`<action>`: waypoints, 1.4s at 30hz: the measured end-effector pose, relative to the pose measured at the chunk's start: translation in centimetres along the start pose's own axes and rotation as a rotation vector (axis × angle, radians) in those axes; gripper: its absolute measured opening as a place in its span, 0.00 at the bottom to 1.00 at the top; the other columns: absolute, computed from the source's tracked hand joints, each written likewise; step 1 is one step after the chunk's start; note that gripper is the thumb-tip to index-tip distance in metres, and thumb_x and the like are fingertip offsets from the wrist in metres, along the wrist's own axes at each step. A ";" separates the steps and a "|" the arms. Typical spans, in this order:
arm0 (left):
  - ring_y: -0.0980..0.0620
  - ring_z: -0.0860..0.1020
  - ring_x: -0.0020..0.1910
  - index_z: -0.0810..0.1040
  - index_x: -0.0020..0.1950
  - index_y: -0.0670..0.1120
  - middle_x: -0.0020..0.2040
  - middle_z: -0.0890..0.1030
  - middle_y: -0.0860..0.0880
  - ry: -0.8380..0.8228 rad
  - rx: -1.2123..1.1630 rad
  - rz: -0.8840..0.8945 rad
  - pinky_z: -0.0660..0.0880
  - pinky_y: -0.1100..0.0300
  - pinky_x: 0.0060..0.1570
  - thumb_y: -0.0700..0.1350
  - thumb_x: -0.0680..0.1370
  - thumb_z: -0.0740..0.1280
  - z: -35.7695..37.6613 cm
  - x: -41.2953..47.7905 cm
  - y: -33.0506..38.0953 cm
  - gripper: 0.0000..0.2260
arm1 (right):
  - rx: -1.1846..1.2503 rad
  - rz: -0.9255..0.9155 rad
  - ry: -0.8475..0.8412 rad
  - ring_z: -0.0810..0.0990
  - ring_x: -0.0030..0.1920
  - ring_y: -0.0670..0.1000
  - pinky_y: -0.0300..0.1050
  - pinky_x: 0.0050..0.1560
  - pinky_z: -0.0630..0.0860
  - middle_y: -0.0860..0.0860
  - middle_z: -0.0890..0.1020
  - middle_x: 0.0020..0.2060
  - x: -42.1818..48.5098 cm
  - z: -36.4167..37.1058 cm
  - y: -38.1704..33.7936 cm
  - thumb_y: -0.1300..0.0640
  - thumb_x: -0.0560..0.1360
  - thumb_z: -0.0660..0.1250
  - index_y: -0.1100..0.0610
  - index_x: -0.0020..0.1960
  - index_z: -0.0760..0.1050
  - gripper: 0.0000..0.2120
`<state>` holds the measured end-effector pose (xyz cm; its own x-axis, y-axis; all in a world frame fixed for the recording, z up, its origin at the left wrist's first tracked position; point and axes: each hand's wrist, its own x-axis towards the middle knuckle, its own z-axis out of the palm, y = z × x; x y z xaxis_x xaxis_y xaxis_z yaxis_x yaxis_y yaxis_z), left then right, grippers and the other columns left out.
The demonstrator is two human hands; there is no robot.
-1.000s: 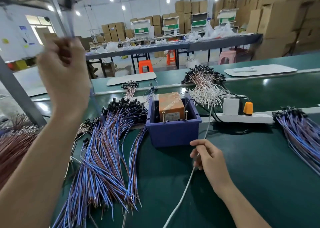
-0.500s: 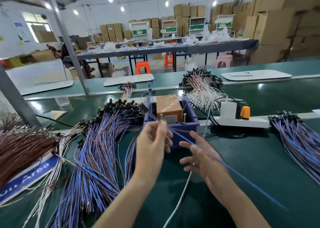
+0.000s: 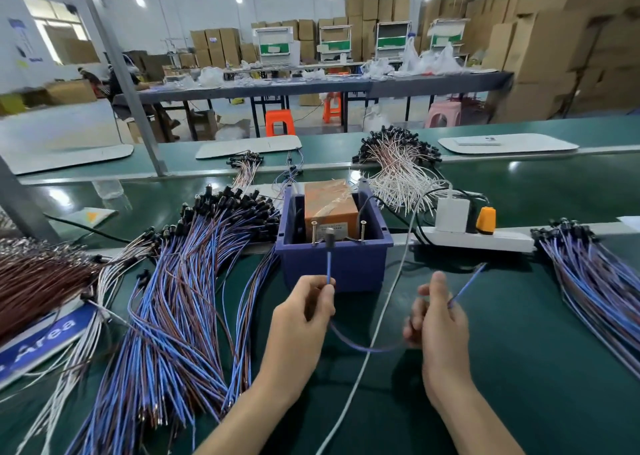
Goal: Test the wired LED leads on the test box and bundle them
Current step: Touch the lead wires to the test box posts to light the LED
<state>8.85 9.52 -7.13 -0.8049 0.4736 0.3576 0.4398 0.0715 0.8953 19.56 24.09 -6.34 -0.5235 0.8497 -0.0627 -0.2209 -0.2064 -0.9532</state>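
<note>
My left hand (image 3: 304,312) pinches one blue-and-brown LED lead (image 3: 328,264) just below its black LED head, which stands upright at the front rim of the blue test box (image 3: 334,264). The lead sags in a loop between my hands. My right hand (image 3: 438,319) pinches the lead near its bare-wire end, which points up and to the right. Two screw posts stick up inside the box, in front of an orange taped block (image 3: 330,208).
A big fan of blue-brown leads (image 3: 180,298) lies left of the box, a brown bundle (image 3: 38,281) further left, and another blue pile (image 3: 595,281) at right. A white power strip (image 3: 478,238) with plugs sits behind; its white cable (image 3: 377,326) runs between my hands.
My left hand came down from high up with one lead. Both hands now stretch that lead in front of the box, its LED head raised to the box rim.
</note>
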 end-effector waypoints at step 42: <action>0.54 0.77 0.38 0.82 0.49 0.45 0.43 0.84 0.49 -0.221 -0.485 -0.426 0.75 0.58 0.41 0.44 0.84 0.61 1.6 0.0 2.5 0.10 | -0.566 -0.435 -0.394 0.81 0.38 0.42 0.31 0.36 0.73 0.39 0.83 0.38 -2.3 1.7 1.7 0.43 0.83 0.52 0.36 0.54 0.71 0.09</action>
<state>10.58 11.13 -5.32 -0.7452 0.6632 -0.0693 -0.1674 -0.0854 0.9822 18.98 20.96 -7.31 -0.7610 0.5425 0.3558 -0.0770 0.4690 -0.8798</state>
